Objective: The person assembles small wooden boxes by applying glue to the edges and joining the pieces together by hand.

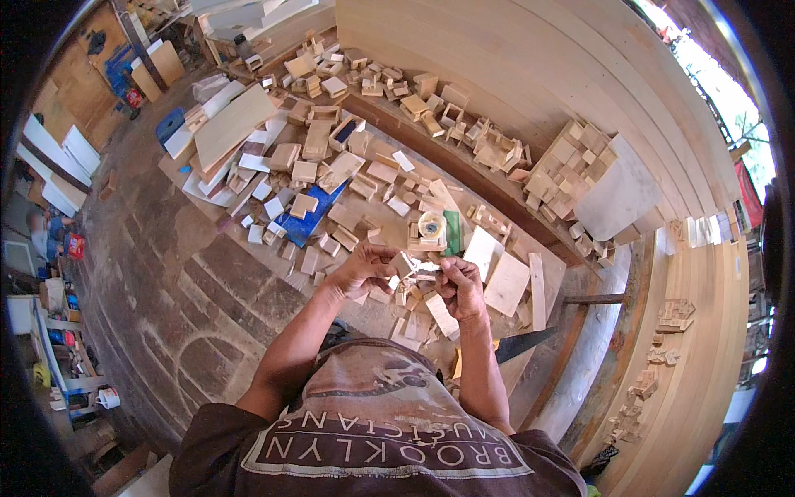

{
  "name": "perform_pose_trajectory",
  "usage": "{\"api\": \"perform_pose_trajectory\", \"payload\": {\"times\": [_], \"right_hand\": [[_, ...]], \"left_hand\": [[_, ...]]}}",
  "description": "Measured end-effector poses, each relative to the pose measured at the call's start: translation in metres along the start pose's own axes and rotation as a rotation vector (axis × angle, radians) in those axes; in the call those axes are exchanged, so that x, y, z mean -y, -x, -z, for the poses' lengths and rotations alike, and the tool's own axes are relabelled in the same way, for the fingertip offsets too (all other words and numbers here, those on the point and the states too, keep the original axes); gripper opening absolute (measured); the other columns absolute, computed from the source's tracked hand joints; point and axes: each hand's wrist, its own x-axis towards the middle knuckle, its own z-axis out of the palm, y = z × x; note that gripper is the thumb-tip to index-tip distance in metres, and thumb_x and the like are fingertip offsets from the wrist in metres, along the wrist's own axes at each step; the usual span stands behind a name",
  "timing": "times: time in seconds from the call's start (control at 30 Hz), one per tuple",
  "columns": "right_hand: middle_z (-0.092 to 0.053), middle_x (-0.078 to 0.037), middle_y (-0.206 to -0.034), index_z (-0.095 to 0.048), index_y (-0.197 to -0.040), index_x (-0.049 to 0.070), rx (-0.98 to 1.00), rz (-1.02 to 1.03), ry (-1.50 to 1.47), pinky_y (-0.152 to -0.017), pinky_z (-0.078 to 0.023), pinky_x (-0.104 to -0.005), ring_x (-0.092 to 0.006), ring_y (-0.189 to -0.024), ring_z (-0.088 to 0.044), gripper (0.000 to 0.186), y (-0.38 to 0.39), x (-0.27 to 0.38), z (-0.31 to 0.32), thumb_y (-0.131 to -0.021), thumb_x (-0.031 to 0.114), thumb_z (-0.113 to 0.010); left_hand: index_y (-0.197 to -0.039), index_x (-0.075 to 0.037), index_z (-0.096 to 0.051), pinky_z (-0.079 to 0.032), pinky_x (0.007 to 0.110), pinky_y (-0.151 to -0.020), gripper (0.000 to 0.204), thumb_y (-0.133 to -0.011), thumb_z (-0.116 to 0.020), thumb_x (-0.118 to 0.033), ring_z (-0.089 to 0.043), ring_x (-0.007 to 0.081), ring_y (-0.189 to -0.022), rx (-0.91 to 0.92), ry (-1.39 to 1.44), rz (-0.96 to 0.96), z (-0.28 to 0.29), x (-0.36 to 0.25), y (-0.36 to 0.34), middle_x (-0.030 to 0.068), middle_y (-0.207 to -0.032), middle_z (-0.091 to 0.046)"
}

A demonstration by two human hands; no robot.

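Near the middle, my left hand (367, 272) pinches a small wooden block (404, 263). Just right of it, my right hand (458, 286) has its fingers closed on a small pale piece (426, 267), too small to make out clearly, which reaches toward the block. Both hands are over a worktable covered in wooden blocks and offcuts. Beyond them a round whitish container (431, 224) with a dark centre sits among the blocks, beside a green item (452, 230). Flat pale boards (505, 290) lie right of my right hand.
A dark blade (522, 344) lies near my right forearm. Tall planks (538, 58) back the table, with small wooden pieces (373, 79) along their foot. A long wooden surface (687, 398) runs down the right. At far left a person (41, 236) sits low beside stacked panels (62, 161).
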Motion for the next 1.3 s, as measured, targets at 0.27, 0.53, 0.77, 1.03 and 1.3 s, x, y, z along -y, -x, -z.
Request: {"api": "perform_pose_trajectory", "payload": {"times": [0.27,0.53,0.77,1.03,1.3], "right_hand": [[-0.057,0.001,-0.064,-0.068,-0.086,0.002,-0.091,0.004,0.061,-0.038,-0.025,-0.0199,-0.0036,-0.045,-0.039,0.014,-0.002,0.002,-0.003,-0.095,0.013,-0.068],[-0.054,0.000,-0.065,-0.067,-0.085,0.001,-0.076,0.009,-0.019,-0.039,-0.025,-0.0187,-0.0035,-0.047,-0.038,0.016,0.004,-0.005,0.003,-0.096,0.013,-0.065],[-0.058,-0.003,-0.068,-0.068,-0.093,0.001,-0.015,0.044,0.004,-0.045,-0.028,-0.0205,-0.0071,-0.050,-0.039,0.010,0.007,-0.015,0.004,-0.096,0.010,-0.064],[-0.064,-0.003,-0.079,-0.070,-0.101,0.002,0.043,0.085,-0.011,-0.049,-0.034,-0.0194,-0.0048,-0.057,-0.046,0.010,0.006,-0.011,-0.005,-0.095,0.008,-0.065],[-0.063,0.000,-0.077,-0.071,-0.102,0.002,0.085,0.086,0.119,-0.050,-0.031,-0.0187,-0.0038,-0.056,-0.043,0.012,0.002,-0.009,-0.016,-0.095,0.011,-0.067]], "left_hand": [[-0.119,0.001,-0.066,-0.065,0.032,-0.061,0.042,-0.080,-0.080,-0.007,-0.072,0.0178,-0.079,-0.041,-0.031,0.017,-0.007,-0.004,0.003,0.0106,-0.102,-0.073],[-0.124,0.001,-0.063,-0.065,0.033,-0.061,0.052,-0.078,-0.083,-0.010,-0.072,0.0174,-0.076,-0.045,-0.041,0.078,-0.002,0.008,0.006,0.0111,-0.103,-0.073],[-0.119,0.004,-0.065,-0.064,0.027,-0.058,0.046,-0.079,-0.082,-0.008,-0.072,0.0162,-0.078,-0.054,-0.037,0.091,0.001,0.012,0.014,0.0108,-0.102,-0.073],[-0.119,0.005,-0.065,-0.065,0.027,-0.061,0.044,-0.080,-0.081,-0.007,-0.072,0.0178,-0.076,-0.028,-0.033,0.057,0.001,0.013,0.015,0.0119,-0.100,-0.073],[-0.122,0.006,-0.063,-0.065,0.029,-0.061,0.050,-0.079,-0.082,-0.011,-0.073,0.0175,-0.075,-0.008,-0.048,0.045,0.007,0.018,0.019,0.0142,-0.102,-0.073]]}}
